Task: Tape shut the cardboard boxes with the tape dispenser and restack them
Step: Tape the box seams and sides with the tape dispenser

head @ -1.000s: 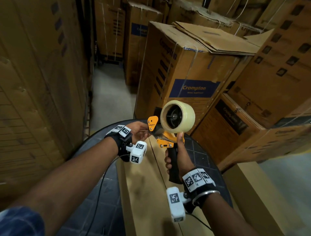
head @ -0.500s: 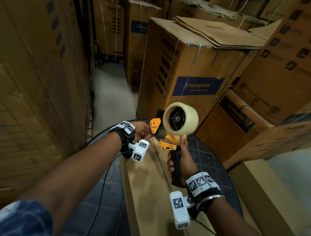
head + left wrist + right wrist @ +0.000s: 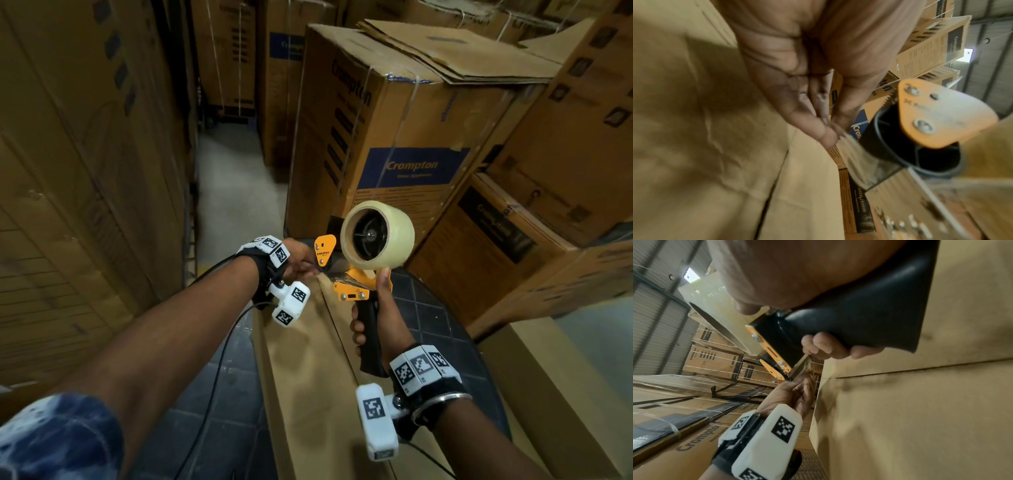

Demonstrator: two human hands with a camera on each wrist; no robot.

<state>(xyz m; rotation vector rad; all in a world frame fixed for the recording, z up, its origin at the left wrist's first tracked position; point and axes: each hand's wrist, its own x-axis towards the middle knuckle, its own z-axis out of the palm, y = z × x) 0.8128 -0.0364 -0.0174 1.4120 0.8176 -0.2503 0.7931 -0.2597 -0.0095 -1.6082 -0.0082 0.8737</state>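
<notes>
Taping has barely begun: above the untaped box seam, the right hand grips the tape dispenser while the left hand pinches the tape end.

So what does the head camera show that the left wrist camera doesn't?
Only the head view shows the right hand gripping the black handle of the orange tape dispenser, with its whole clear tape roll. Only the left wrist view shows the left hand's fingertips pinching the loose tape end. Both show the left hand, the dispenser and the long plain cardboard box beneath.
</notes>
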